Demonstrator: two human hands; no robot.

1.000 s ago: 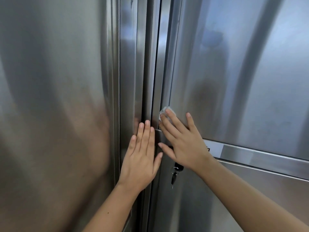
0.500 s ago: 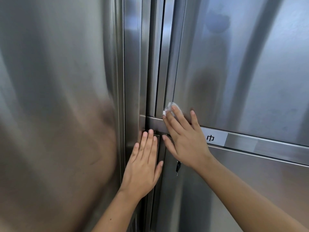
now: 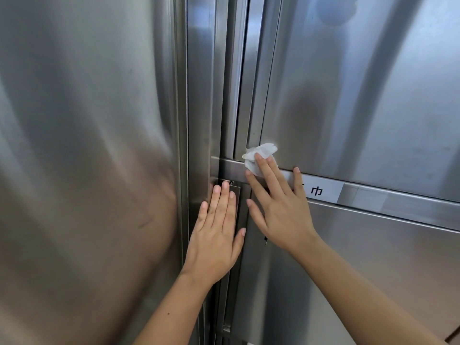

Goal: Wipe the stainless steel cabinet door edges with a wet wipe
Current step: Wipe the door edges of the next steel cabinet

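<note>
Mid-frame, the right grip (image 3: 281,215), flat and released, presses the wipe (image 3: 263,150) on the door edge (image 3: 252,95) to rub it. The left grip (image 3: 216,240), flat too, leans on the cabinet (image 3: 199,95), likely for balance.

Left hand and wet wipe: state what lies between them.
Head view: only bare steel, the left end of the horizontal rail, lies between the left hand and the wet wipe.

You have one view, from your head: it faces forward and slightly down, close up to the cabinet doors (image 3: 361,108).
</note>
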